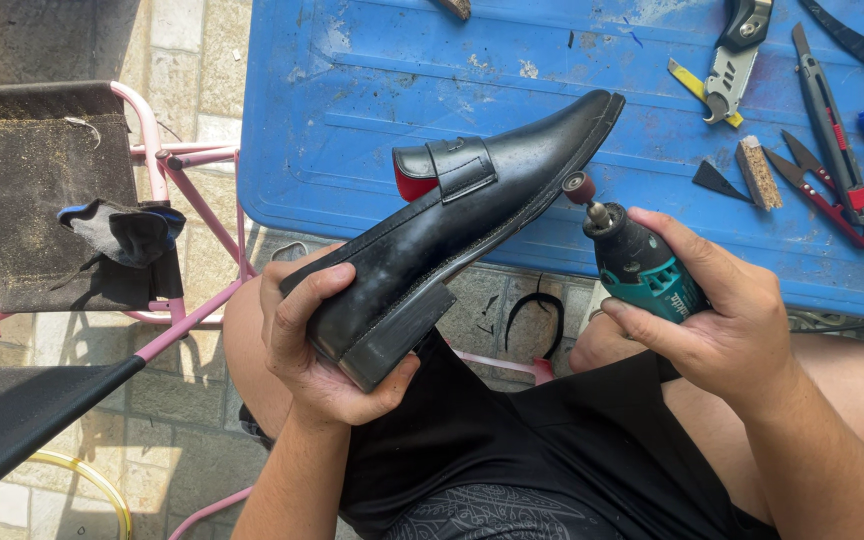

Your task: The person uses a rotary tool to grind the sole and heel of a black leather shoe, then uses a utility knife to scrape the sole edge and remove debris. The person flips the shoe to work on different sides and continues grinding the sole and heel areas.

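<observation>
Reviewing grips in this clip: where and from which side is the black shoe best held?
Probably the heel end of the black shoe, from below and behind, as the left hand has it: the blocky heel fills the palm and leaves the sole edge open to the rotary tool.

**Both hands closed in grips, forearms up from the lap**

Left hand (317, 345) was cupped palm-up, thumb wrapped over the top, fingers curled underneath, heel of the palm taking the load. Left forearm rose from bottom centre, wrist bent slightly back.

Right hand (722, 310) was closed in a fist-like grip, fingers wrapped across the front, thumb along the lower side. Right forearm came in from the lower right corner, wrist roughly straight.

Hands were apart, right a bit higher. Bare thighs showed below both hands, knees spread, black shorts.
</observation>
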A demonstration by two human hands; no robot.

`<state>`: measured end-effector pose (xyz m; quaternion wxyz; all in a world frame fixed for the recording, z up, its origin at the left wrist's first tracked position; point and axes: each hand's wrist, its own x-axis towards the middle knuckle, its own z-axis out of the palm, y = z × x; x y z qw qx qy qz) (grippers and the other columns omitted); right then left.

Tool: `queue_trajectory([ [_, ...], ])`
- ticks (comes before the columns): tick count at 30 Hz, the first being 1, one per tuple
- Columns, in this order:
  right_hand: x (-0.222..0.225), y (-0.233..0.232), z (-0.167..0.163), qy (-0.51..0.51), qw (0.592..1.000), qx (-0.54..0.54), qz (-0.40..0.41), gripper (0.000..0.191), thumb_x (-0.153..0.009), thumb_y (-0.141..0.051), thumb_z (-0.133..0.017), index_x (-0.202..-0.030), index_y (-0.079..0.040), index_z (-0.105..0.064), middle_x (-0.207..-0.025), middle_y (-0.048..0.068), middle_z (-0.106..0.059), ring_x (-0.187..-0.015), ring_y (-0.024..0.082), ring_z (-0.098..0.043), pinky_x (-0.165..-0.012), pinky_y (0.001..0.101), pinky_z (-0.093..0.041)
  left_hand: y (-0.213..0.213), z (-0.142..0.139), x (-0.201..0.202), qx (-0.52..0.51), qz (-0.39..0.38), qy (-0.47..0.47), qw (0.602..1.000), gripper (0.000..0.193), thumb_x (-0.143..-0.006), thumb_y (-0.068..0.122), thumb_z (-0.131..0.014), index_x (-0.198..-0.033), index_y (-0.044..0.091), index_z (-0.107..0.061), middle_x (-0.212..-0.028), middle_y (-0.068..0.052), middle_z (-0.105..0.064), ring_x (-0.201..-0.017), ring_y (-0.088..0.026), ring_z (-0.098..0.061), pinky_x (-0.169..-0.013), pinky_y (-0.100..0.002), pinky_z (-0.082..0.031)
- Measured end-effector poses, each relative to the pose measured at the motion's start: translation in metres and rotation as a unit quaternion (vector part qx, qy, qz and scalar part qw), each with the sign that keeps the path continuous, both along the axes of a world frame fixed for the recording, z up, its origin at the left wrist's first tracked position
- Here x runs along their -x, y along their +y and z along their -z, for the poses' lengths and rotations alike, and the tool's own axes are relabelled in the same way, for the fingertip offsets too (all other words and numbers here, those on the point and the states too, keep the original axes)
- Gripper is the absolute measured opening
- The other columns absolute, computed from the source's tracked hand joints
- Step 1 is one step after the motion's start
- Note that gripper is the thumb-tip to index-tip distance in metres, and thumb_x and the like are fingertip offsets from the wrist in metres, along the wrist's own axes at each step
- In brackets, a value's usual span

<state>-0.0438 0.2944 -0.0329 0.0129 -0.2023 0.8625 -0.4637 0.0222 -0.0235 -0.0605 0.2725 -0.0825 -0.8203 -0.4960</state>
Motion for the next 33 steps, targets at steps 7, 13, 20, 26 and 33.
queue_trajectory([
  [7, 0.0003, -0.0028, -0.0020, 0.003, 1.000, -0.023, -0.012, 0.071, -0.075, -0.014, -0.086, -0.139, 0.000, -0.059, -0.115, 0.014, -0.074, -0.101, 0.017, -0.074, -0.088, 0.0279, -0.057, -0.0005, 0.0006, 0.0011, -0.015, 0.005, -0.003, 1.000, 0.069, -0.077, 0.042, -0.082, -0.134, 0.012, -0.057, -0.121, -0.012, -0.062, -0.114, -0.021, -0.058, -0.100, -0.035, -0.056],
  [13, 0.0001, -0.0024, -0.0030, 0.002, 1.000, -0.015, -0.007, 0.071, -0.076, -0.014, -0.086, -0.140, 0.000, -0.059, -0.114, 0.014, -0.074, -0.099, 0.018, -0.074, -0.087, 0.0274, -0.056, 0.0008, -0.0008, 0.0005, -0.012, 0.005, -0.003, 1.000, 0.069, -0.077, 0.042, -0.082, -0.134, 0.013, -0.057, -0.118, -0.011, -0.063, -0.115, -0.021, -0.059, -0.101, -0.034, -0.056],
  [20, -0.0009, -0.0027, -0.0017, -0.005, 1.000, -0.020, 0.011, 0.071, -0.077, -0.014, -0.087, -0.141, -0.001, -0.059, -0.112, 0.012, -0.074, -0.096, 0.018, -0.074, -0.084, 0.0272, -0.057, -0.0001, -0.0026, 0.0004, 0.003, 0.002, 0.002, 1.000, 0.068, -0.076, 0.042, -0.082, -0.133, 0.013, -0.057, -0.121, -0.011, -0.064, -0.113, -0.021, -0.059, -0.100, -0.035, -0.056],
  [26, -0.0024, -0.0038, -0.0008, -0.004, 1.000, -0.025, 0.000, 0.071, -0.076, -0.014, -0.087, -0.140, -0.002, -0.060, -0.111, 0.013, -0.074, -0.095, 0.017, -0.074, -0.085, 0.0276, -0.056, 0.0008, -0.0022, 0.0002, -0.007, 0.000, -0.005, 1.000, 0.068, -0.076, 0.042, -0.082, -0.133, 0.013, -0.058, -0.118, -0.011, -0.064, -0.114, -0.022, -0.059, -0.100, -0.035, -0.056],
  [33, -0.0017, -0.0041, -0.0039, 0.012, 0.999, -0.042, -0.020, 0.071, -0.073, -0.014, -0.087, -0.138, 0.001, -0.060, -0.111, 0.014, -0.074, -0.098, 0.017, -0.074, -0.085, 0.0283, -0.057, 0.0010, -0.0022, -0.0005, -0.009, -0.001, -0.004, 1.000, 0.068, -0.077, 0.041, -0.083, -0.133, 0.013, -0.058, -0.118, -0.012, -0.065, -0.114, -0.021, -0.059, -0.100, -0.034, -0.056],
])
